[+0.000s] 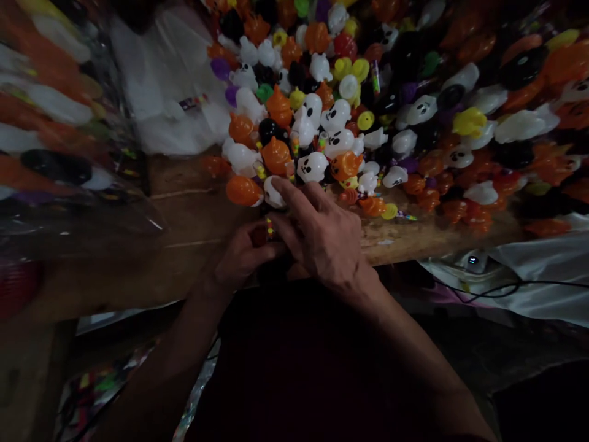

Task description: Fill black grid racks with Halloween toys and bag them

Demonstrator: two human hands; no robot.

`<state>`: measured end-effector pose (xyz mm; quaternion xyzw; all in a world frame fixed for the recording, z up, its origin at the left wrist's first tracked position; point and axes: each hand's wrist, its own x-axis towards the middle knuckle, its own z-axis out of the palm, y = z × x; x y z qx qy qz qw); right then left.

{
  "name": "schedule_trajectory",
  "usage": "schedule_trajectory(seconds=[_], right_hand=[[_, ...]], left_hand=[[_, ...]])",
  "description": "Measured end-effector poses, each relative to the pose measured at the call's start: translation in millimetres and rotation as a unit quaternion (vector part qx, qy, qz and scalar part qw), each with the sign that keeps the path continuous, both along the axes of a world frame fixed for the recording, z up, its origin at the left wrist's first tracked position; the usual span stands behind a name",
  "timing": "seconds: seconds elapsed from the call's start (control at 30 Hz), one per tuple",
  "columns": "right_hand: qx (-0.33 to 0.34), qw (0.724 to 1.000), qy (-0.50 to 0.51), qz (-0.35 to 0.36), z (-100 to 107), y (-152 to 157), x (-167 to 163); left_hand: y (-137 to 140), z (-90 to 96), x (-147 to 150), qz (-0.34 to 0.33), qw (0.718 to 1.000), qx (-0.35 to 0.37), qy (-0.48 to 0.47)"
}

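Observation:
At the table's near edge my left hand (245, 253) is closed, its thumb and fingers around a small clear tube (269, 229) of coloured pellets; the tube's lower part is hidden. Just to the right, my right hand (329, 236) reaches over the pile with its fingers apart. Its index fingertip touches a round white plastic toy head (273, 193), while its thumb is close to the tube. Some of its fingers are hidden beneath the hand. An orange toy (243, 191) lies left of the white head, and a white skull-faced toy (312, 166) sits beyond my knuckles.
Heaped across the wooden table (184, 245) are many plastic figures in orange, white, black, yellow and purple. A white plastic bag (170, 92) lies behind on the left, near a clear bag (50, 153) full of toys. A black cable (501, 291) runs below the right edge.

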<state>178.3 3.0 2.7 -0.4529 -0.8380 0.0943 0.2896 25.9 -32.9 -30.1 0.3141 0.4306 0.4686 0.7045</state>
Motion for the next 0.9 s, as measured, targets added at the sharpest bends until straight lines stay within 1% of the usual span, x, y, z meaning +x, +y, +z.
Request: schedule_trajectory(seconds=[0.07,0.13,0.23,0.33,0.4,0.5,0.57,0.63,0.67,0.73,0.8,0.83,0.9], right_hand=[[-0.029,0.999,-0.038,-0.019,0,7,-6],[-0.040,0.998,-0.046,-0.020,-3,14,-8],[-0.036,0.999,-0.030,-0.014,-5,18,-9],[-0.040,0.999,0.019,-0.013,-7,17,-5],[-0.040,0.996,0.081,-0.011,-8,13,3],[-0.030,0.984,0.172,-0.042,-8,-1,24],[-0.036,0.979,0.190,-0.068,-8,-16,38],[-0.057,0.979,0.180,-0.071,-6,-33,48],[-0.066,0.981,0.172,-0.065,-5,-40,52],[-0.061,0.983,0.167,-0.053,-3,-50,56],[-0.050,0.985,0.166,-0.023,-3,-51,58],[-0.051,0.985,0.162,0.005,-3,-49,59],[-0.072,0.983,0.143,0.094,-7,-42,62]], left_hand=[[1,-0.5,1,0.000,1.000,-0.026,-0.010],[2,-0.7,1,-0.004,0.999,-0.048,-0.008],[5,-0.5,1,-0.007,0.999,-0.050,0.000],[5,0.5,-1,-0.008,0.999,-0.044,0.002],[5,2.3,-2,-0.007,0.999,-0.039,0.002],[2,6.5,-1,-0.018,0.998,-0.059,-0.016],[0,9.5,3,-0.024,0.995,-0.085,-0.052],[-3,11.6,10,-0.019,0.990,-0.098,-0.097],[-4,12.2,14,-0.013,0.988,-0.103,-0.117],[-7,12.5,23,-0.002,0.981,-0.120,-0.151],[-8,12.2,30,0.002,0.973,-0.149,-0.174],[-9,11.9,33,0.000,0.970,-0.165,-0.179],[-9,11.4,36,0.000,0.966,-0.190,-0.174]])
